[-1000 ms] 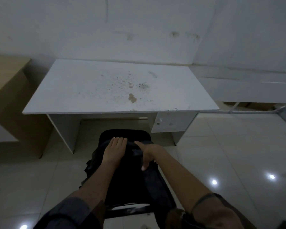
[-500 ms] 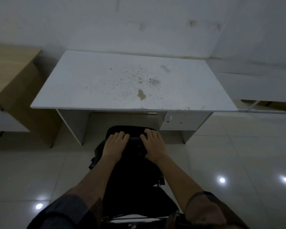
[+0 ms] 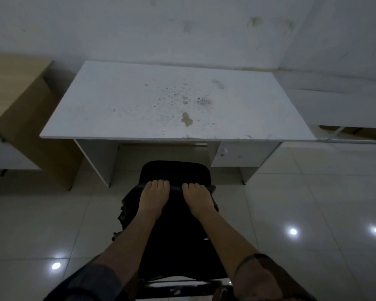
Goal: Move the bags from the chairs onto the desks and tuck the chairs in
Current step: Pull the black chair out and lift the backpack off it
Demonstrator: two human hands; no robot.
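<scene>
A black bag (image 3: 174, 227) lies on a black chair (image 3: 175, 170) that stands just in front of a white, stained desk (image 3: 117, 105). Only the chair's seat front shows beyond the bag, and its back rail runs along the bottom of the view. My left hand (image 3: 153, 197) and my right hand (image 3: 197, 198) lie side by side on the bag's far top edge, fingers curled over it. The fingertips are hidden behind that edge.
A wooden desk (image 3: 13, 88) stands at the left, close to the white one. Another white surface (image 3: 343, 105) adjoins at the right. A drawer unit (image 3: 239, 154) hangs under the white desk's right side. Glossy floor tiles lie on both sides of the chair.
My right hand came from the bag's side up onto its top edge beside my left hand. The view drew closer to the desk.
</scene>
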